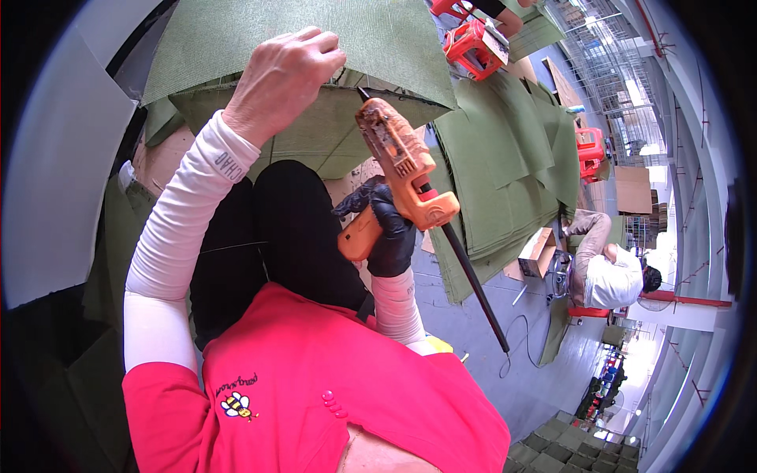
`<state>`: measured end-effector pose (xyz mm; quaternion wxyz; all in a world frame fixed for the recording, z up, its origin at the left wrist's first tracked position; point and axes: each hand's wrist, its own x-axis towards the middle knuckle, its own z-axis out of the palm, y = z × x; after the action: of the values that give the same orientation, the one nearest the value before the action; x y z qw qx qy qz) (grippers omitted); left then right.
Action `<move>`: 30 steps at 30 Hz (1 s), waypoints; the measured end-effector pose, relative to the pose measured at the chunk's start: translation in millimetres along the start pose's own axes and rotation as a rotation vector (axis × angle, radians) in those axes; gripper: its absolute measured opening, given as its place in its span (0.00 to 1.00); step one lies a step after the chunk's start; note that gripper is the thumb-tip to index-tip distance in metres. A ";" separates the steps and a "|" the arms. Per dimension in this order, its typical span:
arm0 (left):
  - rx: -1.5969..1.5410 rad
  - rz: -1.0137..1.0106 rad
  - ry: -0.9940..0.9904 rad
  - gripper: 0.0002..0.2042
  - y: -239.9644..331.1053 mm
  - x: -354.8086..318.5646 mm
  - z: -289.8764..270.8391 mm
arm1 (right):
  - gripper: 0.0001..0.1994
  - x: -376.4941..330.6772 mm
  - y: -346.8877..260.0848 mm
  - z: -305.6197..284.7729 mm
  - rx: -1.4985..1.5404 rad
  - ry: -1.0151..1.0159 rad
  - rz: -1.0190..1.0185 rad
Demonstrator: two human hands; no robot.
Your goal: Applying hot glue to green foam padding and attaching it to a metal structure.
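My right hand [392, 236], in a black glove, grips the handle of an orange hot glue gun [402, 158]. A long dark glue stick [477, 292] sticks out of the gun's back end. The gun's thin nozzle reaches the edge of a green woven panel [378, 39], where a gap shows dark beneath it. Bare and curled closed, my left hand [284, 83] lies over that same edge, left of the nozzle. Its fingertips are hidden, so what they hold cannot be made out. Below spreads another green sheet [315, 142], partly above my knees.
Stacked green sheets [505, 158] lie to the right. Beyond them stand red stools [473, 47] and an open cardboard box [538, 251]. A person in a white shirt [613, 280] sits at the far right; another person's arm [509, 22] shows at the top. A pale board [63, 158] stands left.
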<state>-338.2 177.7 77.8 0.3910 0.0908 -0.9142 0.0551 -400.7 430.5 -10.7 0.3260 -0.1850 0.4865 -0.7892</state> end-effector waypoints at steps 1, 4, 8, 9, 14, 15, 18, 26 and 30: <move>-0.002 0.007 0.021 0.02 -0.1 -0.2 0.7 | 0.11 -0.2 0.7 0.7 -0.030 0.037 0.003; -0.005 0.016 0.055 0.02 -0.4 0.9 2.5 | 0.12 2.2 1.5 1.0 -0.020 0.017 0.009; -0.011 0.018 0.064 0.02 0.2 2.2 2.6 | 0.13 3.4 2.6 2.1 -0.078 0.067 0.007; -0.012 0.015 0.058 0.02 0.5 2.2 2.1 | 0.13 1.6 4.0 3.7 -0.115 0.101 0.009; -0.039 0.012 0.049 0.02 0.7 1.6 0.1 | 0.14 -0.6 13.8 10.1 -0.145 0.049 -0.001; -0.027 0.011 0.050 0.02 0.6 1.4 -0.2 | 0.15 1.6 14.0 9.1 -0.169 0.070 0.036; -0.022 0.011 0.046 0.02 0.3 1.5 0.2 | 0.16 10.6 7.7 1.2 -0.064 0.003 -0.068; -0.006 0.026 0.062 0.02 -3.9 -0.6 -4.1 | 0.13 0.3 7.8 9.5 -0.078 0.027 0.029; 0.014 -0.025 -0.011 0.04 -6.7 -4.1 -8.2 | 0.13 3.1 4.5 7.7 -0.039 0.024 0.022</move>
<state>-328.2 173.1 80.7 0.3860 0.1054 -0.9148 0.0558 -396.8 422.0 -11.2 0.3252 -0.1763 0.5076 -0.7781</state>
